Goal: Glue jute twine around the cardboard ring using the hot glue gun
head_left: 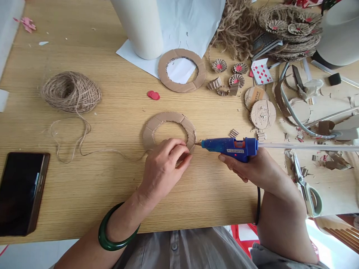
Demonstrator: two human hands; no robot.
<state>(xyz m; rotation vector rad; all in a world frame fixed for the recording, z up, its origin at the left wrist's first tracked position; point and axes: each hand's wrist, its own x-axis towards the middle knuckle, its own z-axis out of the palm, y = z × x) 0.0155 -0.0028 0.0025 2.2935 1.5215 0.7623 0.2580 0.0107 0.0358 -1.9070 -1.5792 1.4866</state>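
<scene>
My left hand (166, 162) lies over the lower part of a cardboard ring (151, 129), its fingers pinched at the ring's lower right edge. My right hand (252, 168) is wrapped round a blue glue gun (224, 145), whose nozzle points left and meets the ring's right side. A clear glue stick (294, 147) runs out of the gun's back. From a ball of jute twine (71, 91) on the left, a loose strand trails to my left hand. A second cardboard ring (165, 71) lies farther back, partly on white paper.
A black phone (21, 192) lies at the left edge. Scissors (304, 183), cardboard discs (263, 114) and scraps cover the right side. Behind are a white cylinder (143, 30), coiled twine (288, 33) and small fluted paper flowers (219, 65). Red paper dots (153, 95) sit mid-table.
</scene>
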